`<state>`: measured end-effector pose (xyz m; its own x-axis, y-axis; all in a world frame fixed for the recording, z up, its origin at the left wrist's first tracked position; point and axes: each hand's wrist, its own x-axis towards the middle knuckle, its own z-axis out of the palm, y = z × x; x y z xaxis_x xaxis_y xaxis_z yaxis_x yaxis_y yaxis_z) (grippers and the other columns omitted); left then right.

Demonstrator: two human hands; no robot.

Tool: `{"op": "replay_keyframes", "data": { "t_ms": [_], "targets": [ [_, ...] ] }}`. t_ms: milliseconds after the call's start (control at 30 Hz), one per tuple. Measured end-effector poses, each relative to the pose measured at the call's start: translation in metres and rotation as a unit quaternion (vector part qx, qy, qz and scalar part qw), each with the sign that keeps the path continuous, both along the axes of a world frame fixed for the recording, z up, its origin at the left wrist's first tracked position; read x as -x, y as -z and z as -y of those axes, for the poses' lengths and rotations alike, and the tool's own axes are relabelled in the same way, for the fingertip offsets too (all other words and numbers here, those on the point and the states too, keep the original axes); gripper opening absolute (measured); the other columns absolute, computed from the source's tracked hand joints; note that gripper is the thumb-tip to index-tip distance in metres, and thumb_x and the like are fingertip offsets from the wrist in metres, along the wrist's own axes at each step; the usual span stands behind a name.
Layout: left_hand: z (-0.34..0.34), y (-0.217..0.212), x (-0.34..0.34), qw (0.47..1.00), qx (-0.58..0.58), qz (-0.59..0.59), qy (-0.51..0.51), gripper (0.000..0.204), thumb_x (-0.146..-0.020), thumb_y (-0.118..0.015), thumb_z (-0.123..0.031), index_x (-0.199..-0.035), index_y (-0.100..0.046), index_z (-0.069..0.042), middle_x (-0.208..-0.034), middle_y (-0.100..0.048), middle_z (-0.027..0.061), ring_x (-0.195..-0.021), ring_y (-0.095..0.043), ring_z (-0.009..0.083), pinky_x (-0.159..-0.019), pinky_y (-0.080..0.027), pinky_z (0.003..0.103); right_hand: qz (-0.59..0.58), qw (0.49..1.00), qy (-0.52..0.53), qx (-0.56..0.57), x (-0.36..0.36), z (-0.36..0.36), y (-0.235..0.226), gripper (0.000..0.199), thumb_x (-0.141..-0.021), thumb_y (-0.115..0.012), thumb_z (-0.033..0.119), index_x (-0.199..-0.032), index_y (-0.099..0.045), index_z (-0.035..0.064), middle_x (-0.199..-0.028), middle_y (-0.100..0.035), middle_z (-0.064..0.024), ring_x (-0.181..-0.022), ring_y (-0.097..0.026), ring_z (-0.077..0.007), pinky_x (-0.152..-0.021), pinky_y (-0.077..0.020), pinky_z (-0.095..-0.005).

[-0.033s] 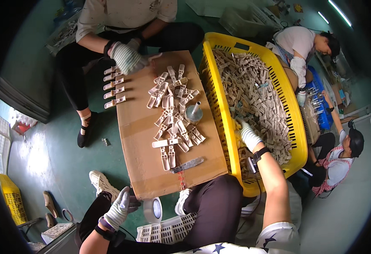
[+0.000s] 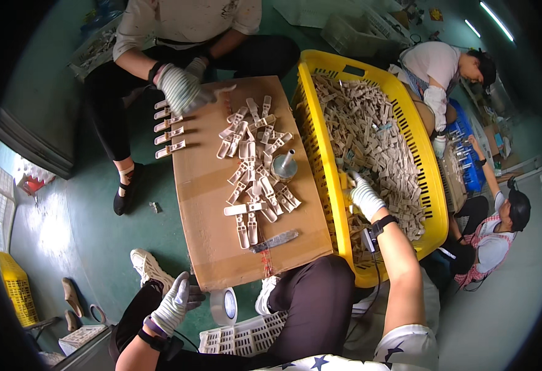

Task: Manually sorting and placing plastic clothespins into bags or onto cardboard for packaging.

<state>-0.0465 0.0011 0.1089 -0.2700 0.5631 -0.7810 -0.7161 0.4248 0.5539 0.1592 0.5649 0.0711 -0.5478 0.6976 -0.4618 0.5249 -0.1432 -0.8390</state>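
Note:
My right hand [image 2: 367, 196], in a white striped glove, reaches into the yellow basket [image 2: 433, 179] just inside its near left wall. Its fingers stretch forward beside the heap of beige plastic clips [image 2: 382, 133]; the fingertips are partly hidden. My left hand [image 2: 173, 304], gloved too, is held near the cardboard's lower left corner, fingers extended and holding nothing. Many beige clips [image 2: 246, 161] lie piled on the cardboard-topped surface [image 2: 206, 204]. A metal post on a round base [image 2: 284, 166] stands beside that pile, and a grey wrapped bar [image 2: 274, 241] lies below it.
Across the cardboard, a co-worker's gloved hand [image 2: 181, 89] hovers near several clips [image 2: 170, 137] lined along the left edge. A roll of tape [image 2: 224, 307] and a white crate [image 2: 240, 339] sit by my legs. Two people work at the right near a blue crate [image 2: 469, 151].
My right hand has shifted slightly at the basket's inner wall. The co-worker's gloved hand has moved slightly left. My left hand has stayed nearly still.

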Motion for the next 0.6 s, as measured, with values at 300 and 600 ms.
{"op": "replay_keyframes", "data": {
  "t_ms": [300, 600],
  "targets": [
    [0.019, -0.014, 0.002, 0.993, -0.071, -0.09, -0.039, 0.072, -0.097, -0.053, -0.045, -0.149, -0.021, -0.007, -0.114, -0.059, 0.011, -0.098, -0.06, 0.0185, -0.088, -0.047, 0.031, -0.192, 0.98, 0.055, -0.024, 0.046, 0.015, -0.169, 0.061, -0.083, -0.051, -0.013, -0.137, -0.039, 0.0142, -0.089, -0.061, -0.0119, -0.051, -0.054, -0.0161, -0.041, -0.0486, -0.029],
    [0.035, -0.021, 0.008, 0.98, -0.119, -0.135, -0.086, 0.069, -0.099, -0.051, -0.041, -0.15, -0.02, -0.007, -0.119, -0.058, 0.0153, -0.102, -0.062, 0.0244, -0.092, -0.048, 0.036, -0.373, 0.919, -0.046, -0.119, 0.187, 0.133, -0.194, 0.062, -0.079, -0.057, -0.015, -0.13, -0.045, 0.0177, -0.136, -0.05, -0.0058, -0.065, -0.057, -0.0122, -0.052, -0.0517, -0.0245]
  ]
}}
